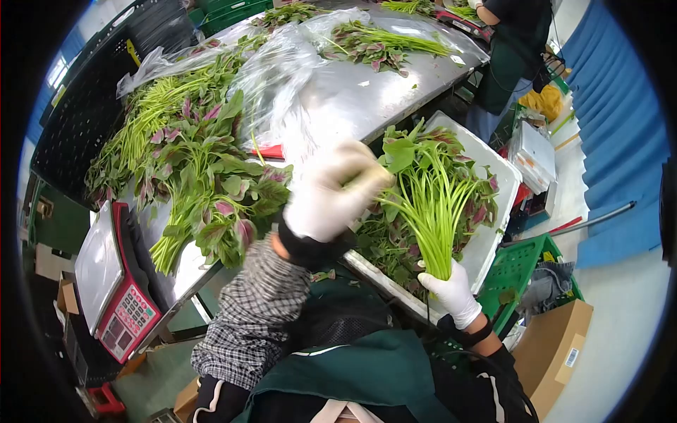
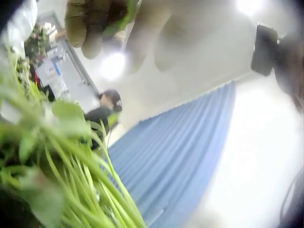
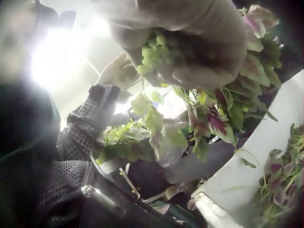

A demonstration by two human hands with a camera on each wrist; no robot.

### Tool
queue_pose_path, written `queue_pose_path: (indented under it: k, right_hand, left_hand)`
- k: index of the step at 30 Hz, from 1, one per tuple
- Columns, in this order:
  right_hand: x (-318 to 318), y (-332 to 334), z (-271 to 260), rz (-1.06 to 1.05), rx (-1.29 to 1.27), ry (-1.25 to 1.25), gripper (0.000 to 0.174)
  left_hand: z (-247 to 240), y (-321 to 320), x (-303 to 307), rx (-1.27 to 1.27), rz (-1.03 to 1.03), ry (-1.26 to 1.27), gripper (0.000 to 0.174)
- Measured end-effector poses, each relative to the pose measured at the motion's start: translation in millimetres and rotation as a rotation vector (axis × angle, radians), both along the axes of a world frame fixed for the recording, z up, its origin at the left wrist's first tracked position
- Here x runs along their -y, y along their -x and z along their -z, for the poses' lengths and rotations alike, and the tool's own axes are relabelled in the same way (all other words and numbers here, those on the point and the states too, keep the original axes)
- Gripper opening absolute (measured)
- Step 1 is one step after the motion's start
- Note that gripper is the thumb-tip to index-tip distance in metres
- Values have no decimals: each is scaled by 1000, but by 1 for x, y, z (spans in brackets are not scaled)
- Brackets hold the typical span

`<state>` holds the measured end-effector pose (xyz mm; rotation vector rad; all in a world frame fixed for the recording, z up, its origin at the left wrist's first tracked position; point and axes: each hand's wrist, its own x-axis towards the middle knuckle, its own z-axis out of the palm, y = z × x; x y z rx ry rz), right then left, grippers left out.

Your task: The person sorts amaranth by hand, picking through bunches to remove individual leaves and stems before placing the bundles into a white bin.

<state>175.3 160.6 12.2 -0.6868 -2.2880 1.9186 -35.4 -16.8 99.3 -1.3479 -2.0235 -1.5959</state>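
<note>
My gloved right hand (image 1: 455, 292) grips a bunch of amaranth (image 1: 434, 204) by its stem ends, leaves pointing away from me. The right wrist view shows the cut stem ends (image 3: 154, 54) poking out of the fist. My gloved left hand (image 1: 335, 190), blurred, is curled just left of the bunch. Between its fingers (image 2: 80, 28) the left wrist view shows a bit of green, an amaranth sprig (image 2: 124, 21). Under the bunch stands a white tub (image 1: 504, 176) holding loose amaranth leaves (image 1: 388, 243).
On the metal table (image 1: 367, 99) lie a large amaranth heap (image 1: 204, 162), clear plastic film (image 1: 275, 77) and another bunch (image 1: 388, 42). A red scale (image 1: 127, 310) stands at the left. To the right are a green crate (image 1: 518, 275) and a cardboard box (image 1: 553, 352). Another person (image 1: 511, 63) stands at the far right.
</note>
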Motion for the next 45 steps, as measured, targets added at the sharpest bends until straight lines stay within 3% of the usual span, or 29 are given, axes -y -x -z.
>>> queue_pose_path:
  k: [1, 9, 16, 23, 24, 27, 28, 29, 31, 33, 36, 37, 39, 41, 43, 45]
  right_hand:
    - [1, 0, 0, -10, -6, 6, 32]
    - [14, -1, -8, -120, 19, -69, 37]
    - [13, 0, -6, -129, 13, 0, 35]
    - [9, 3, -8, -56, 24, 158, 30]
    - [10, 3, -7, -46, 28, 162, 29]
    - [10, 4, -2, -30, 21, 160, 28]
    - [10, 3, -1, -28, 8, 151, 28]
    - [10, 2, 1, -24, -4, 144, 28]
    - [7, 1, 6, -26, 21, 118, 28]
    - [4, 2, 6, -28, 16, 121, 28]
    - [-4, 4, 4, -4, 4, 118, 30]
    - [-5, 4, 2, -2, -2, 90, 30]
    - [-5, 3, -4, -1, -15, 32, 31]
    - [-1, 2, -8, -3, -12, 13, 32]
    - [4, 3, -12, -11, -26, -26, 33]
    - [4, 1, -14, -18, -22, -16, 33]
  left_hand:
    - [6, -8, -11, 9, 141, 61, 13]
    - [30, -29, -36, -67, 136, 459, 27]
    - [31, -29, -37, -17, 202, 374, 19]
    - [30, -33, -37, -139, 323, 139, 15]
    - [22, -36, -35, -65, 390, 99, 10]
    - [4, -47, -23, 847, 512, -249, 5]
    - [-5, -44, -17, 930, 523, -350, 5]
    - [-4, -38, -11, 875, 610, -433, 5]
    - [-14, -41, 0, 856, 790, -297, 6]
    - [-20, -43, -4, 409, 1004, 167, 26]
    - [-10, -60, -8, 81, 510, 581, 36]
    - [-7, -52, -9, 29, 460, 488, 32]
    - [-13, -39, -13, 156, 554, 334, 26]
    - [-9, -37, -27, -125, 361, 213, 17]
    - [-1, -28, -45, -286, 351, 105, 17]
    - [12, -19, -54, -318, 242, 261, 15]
